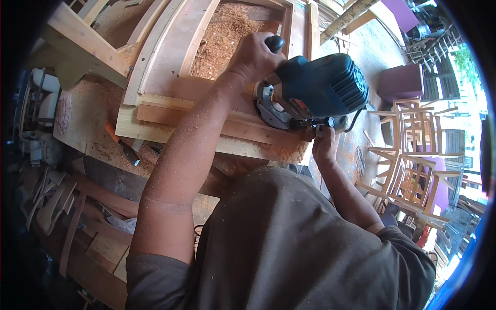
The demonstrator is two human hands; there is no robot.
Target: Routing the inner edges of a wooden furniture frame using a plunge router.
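A blue router [330, 85] lies tilted over the wooden frame [248, 129], its metal base against the frame's near rail toward the right end. My left hand [254, 56] is closed round the router's far side handle, whose black knob sticks out past the fingers. On the near side, my right hand [325, 146] grips the router low by its base, with most of its fingers hidden behind the tool. Reddish sawdust [227, 33] fills the frame's opening, and more clings to my left forearm.
A chisel-like tool with an orange handle [112, 132] rests on the bench [90, 147] at left. Curved wood offcuts [77, 222] are heaped at lower left. Several wooden chair frames [413, 170] and a purple block [402, 82] stand on the floor at right.
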